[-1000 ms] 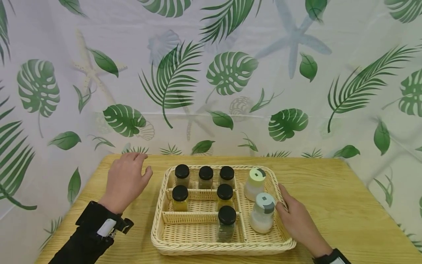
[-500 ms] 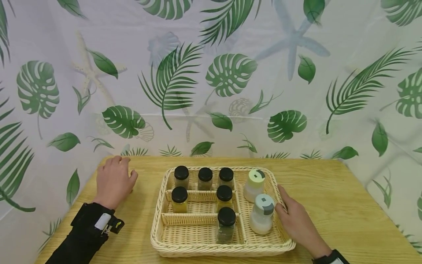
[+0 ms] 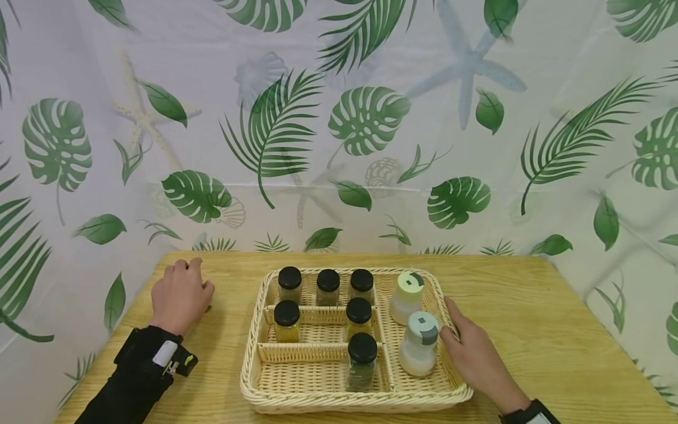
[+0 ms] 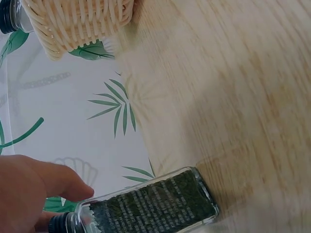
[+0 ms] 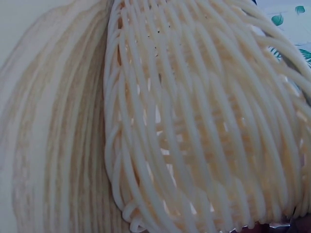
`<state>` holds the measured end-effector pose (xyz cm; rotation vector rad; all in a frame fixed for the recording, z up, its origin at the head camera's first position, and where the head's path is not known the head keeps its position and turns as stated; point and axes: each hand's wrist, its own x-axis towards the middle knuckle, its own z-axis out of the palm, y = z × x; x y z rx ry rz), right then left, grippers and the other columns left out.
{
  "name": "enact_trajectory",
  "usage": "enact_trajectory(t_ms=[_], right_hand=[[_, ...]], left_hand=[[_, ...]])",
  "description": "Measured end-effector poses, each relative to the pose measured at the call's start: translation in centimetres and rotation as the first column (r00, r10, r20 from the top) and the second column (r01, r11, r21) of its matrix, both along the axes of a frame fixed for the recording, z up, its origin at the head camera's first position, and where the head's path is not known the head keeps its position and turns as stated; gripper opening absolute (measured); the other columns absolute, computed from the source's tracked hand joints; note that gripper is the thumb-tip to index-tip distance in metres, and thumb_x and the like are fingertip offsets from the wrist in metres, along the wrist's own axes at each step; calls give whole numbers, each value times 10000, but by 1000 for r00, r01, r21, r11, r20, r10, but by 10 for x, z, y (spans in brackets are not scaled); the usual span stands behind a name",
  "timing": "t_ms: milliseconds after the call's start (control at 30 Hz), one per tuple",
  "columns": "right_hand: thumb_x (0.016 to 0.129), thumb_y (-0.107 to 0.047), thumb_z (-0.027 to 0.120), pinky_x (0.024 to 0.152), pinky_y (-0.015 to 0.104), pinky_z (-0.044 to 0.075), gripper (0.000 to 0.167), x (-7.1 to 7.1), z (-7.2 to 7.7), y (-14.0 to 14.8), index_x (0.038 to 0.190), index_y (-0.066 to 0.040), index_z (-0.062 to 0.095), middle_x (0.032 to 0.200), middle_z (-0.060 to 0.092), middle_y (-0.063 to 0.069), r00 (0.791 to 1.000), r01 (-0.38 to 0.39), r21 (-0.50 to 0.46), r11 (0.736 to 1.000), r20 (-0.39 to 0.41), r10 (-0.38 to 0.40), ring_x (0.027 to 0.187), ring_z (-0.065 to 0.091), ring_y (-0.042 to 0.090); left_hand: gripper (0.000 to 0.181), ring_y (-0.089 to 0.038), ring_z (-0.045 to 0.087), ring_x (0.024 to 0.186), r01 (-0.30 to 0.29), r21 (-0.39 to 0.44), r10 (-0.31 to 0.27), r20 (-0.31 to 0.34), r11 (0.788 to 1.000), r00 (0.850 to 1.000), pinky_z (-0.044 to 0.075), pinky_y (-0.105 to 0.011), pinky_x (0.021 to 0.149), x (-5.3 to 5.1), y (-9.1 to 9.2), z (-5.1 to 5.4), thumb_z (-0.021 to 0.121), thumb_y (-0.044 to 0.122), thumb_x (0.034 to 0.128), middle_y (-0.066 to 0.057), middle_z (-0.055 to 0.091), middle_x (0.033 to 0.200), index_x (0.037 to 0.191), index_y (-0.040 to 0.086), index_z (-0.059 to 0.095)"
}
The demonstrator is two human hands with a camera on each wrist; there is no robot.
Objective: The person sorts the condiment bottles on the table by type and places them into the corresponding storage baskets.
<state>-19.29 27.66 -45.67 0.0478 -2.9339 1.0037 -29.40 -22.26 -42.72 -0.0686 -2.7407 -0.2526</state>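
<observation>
In the head view, my left hand [image 3: 180,297] is over the table left of the wicker basket, its back hiding most of what it holds. The left wrist view shows a glass spice jar [image 4: 155,201] with a black cap and dark green flakes, gripped near its cap, its base close to or on the wood. My right hand [image 3: 477,356] holds the right rim of the basket [image 3: 296,401]. Black-capped spice jars [image 3: 362,359] stand in the basket's divided left side. Its right compartment bears a shaker with a yellow-green lid [image 3: 410,288] and one with a pale blue lid [image 3: 422,330].
The wooden table [image 3: 545,330] extends on both sides of the basket. Behind its back edge hangs a leaf-patterned cloth [image 3: 365,194]. Low wicker dividers [image 3: 307,353] split the basket's left side into rows.
My left hand has moved left and down, away from the basket, and its fingers look more curled. My right hand stays at the basket rim.
</observation>
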Motion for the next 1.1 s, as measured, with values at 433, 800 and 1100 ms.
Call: enact_trajectory(t_ms=[433, 800, 1100], right_hand=[[1069, -223, 407, 892, 431, 492, 609, 0, -1, 0, 1593, 0, 192, 1536, 390, 280, 1000, 1, -2, 1000, -27, -1, 1278, 555, 363], [1072, -222, 402, 1035, 563, 449, 609, 1, -2, 0, 1594, 4, 183, 1538, 381, 288, 1000, -4, -12, 1000, -26, 4, 1394, 423, 414], [1069, -222, 410, 792, 366, 467, 611, -1, -2, 1, 1593, 0, 190, 1537, 386, 286, 1000, 1, -4, 1000, -21, -1, 1135, 613, 307]], left_hand=[[301, -473, 577, 890, 3, 61, 0, -45, 998, 999, 500, -561, 535, 4, 0, 5, 593, 94, 880, -309, 596, 962, 1088, -123, 617], [143, -317, 478, 654, 83, 90, -79, -50, 992, 996, 364, -368, 530, 13, 3, 13, 623, 41, 852, -198, 531, 710, 842, -99, 594], [254, -375, 549, 753, 143, 115, -128, -132, 983, 983, 461, -457, 620, 31, 17, 36, 655, 48, 853, -253, 613, 839, 1043, -120, 647]])
